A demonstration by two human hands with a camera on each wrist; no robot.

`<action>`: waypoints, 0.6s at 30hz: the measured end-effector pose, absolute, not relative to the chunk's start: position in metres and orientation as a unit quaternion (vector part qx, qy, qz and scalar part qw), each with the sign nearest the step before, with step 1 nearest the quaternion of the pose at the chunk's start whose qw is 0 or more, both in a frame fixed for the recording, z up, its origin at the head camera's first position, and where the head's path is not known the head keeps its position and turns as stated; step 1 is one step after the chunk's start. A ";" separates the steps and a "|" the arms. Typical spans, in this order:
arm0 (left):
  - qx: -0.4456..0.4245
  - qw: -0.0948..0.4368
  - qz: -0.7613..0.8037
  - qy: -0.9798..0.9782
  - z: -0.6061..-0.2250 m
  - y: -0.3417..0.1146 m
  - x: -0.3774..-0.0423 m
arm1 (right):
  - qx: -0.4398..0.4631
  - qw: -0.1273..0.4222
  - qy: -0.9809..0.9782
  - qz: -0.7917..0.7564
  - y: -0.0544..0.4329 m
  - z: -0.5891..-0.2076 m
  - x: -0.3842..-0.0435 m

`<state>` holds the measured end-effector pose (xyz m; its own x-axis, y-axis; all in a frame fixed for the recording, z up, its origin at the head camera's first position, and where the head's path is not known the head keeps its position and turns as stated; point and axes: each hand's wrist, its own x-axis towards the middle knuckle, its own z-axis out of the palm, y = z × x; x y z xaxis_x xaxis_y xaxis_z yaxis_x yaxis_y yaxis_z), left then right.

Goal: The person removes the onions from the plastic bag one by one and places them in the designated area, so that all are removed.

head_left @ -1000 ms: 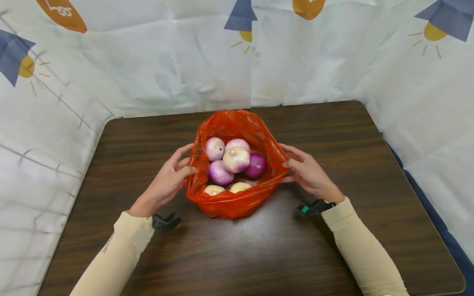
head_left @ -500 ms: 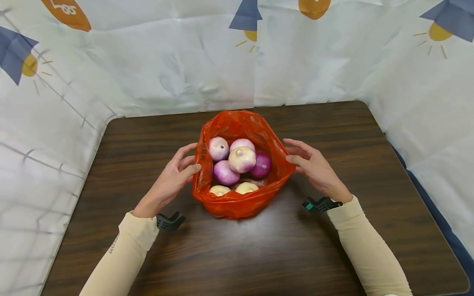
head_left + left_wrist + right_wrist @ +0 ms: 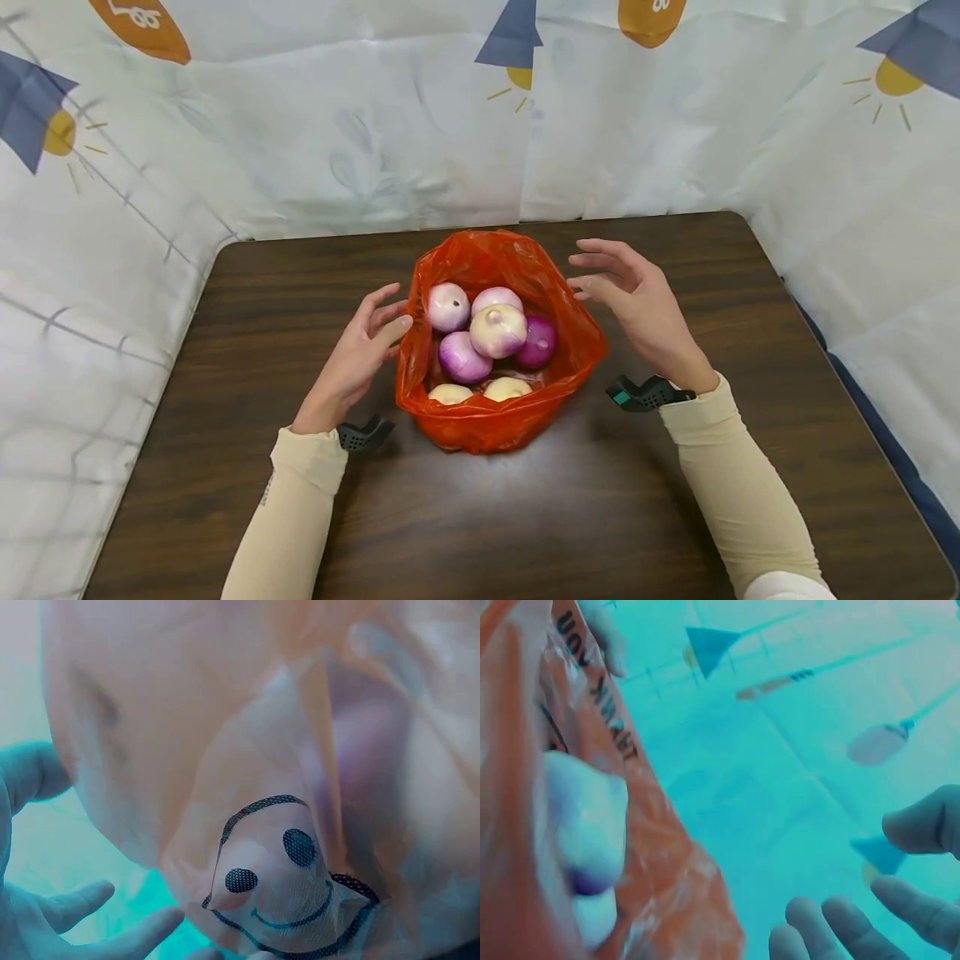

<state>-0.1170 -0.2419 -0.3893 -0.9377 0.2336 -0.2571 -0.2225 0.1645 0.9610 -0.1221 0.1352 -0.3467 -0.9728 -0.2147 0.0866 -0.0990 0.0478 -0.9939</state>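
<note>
A red plastic bag (image 3: 487,429) stands on the table with its mouth wide, several purple-and-white onions (image 3: 498,331) heaped inside. At its left rim is my left hand (image 3: 345,362), thumb and fingers spread and not gripping the plastic. The left wrist view has a smiley print on the bag wall (image 3: 277,877), with the thumb (image 3: 37,771) at the bag's edge. Above the bag's right side hovers my right hand (image 3: 648,312), fingers loosely bent and apart from the bag. In the right wrist view, a gap separates those fingers (image 3: 855,930) from the bag.
The dark wood-grain table (image 3: 495,533) reaches back to a white printed curtain (image 3: 300,125), which also hangs along both sides. Each wrist wears a black strap mount, such as the right one (image 3: 648,393).
My right hand has let go of the bag's right rim and risen up and away toward the back. My left hand has loosened from the left rim and stays beside it.
</note>
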 end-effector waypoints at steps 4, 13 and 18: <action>0.010 0.184 0.665 0.724 -0.395 -0.243 -0.120 | -0.140 0.061 0.749 -0.645 0.113 -0.342 -0.125; 0.035 0.192 0.678 0.708 -0.400 -0.243 -0.123 | -0.215 0.128 0.790 -0.559 0.079 -0.351 -0.130; 0.048 0.208 0.687 0.695 -0.402 -0.246 -0.122 | -0.213 0.127 0.801 -0.544 0.073 -0.362 -0.131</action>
